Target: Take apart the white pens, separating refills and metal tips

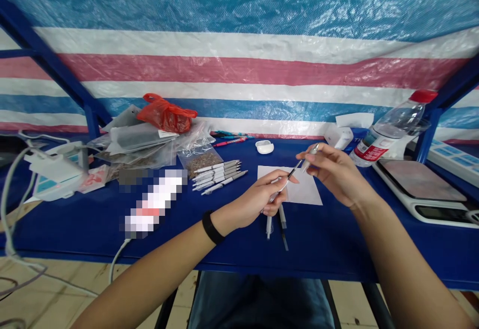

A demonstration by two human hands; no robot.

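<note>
My left hand (pixel 270 193) is closed around the lower part of a white pen, with a dark, thin refill (pixel 295 168) sticking out of it up to the right. In the fingertips of my right hand (pixel 335 172) is a white and silver pen barrel half (pixel 310 157), close to the refill's upper end. Whether the two pieces touch is hard to tell. Beneath my hands lies a white sheet of paper (pixel 310 193). Just below my left hand, a white pen part (pixel 269 227) and another piece with a thin refill tip (pixel 283 222) rest on the table.
Several white pens (pixel 219 175) lie left of my hands beside a clear bag of brown bits (pixel 202 159). A white earbud case (pixel 264 146) sits behind. To the right stand a red-capped bottle (pixel 391 132) and a scale (pixel 426 182). A pixelated object (pixel 155 204) with a cable lies left.
</note>
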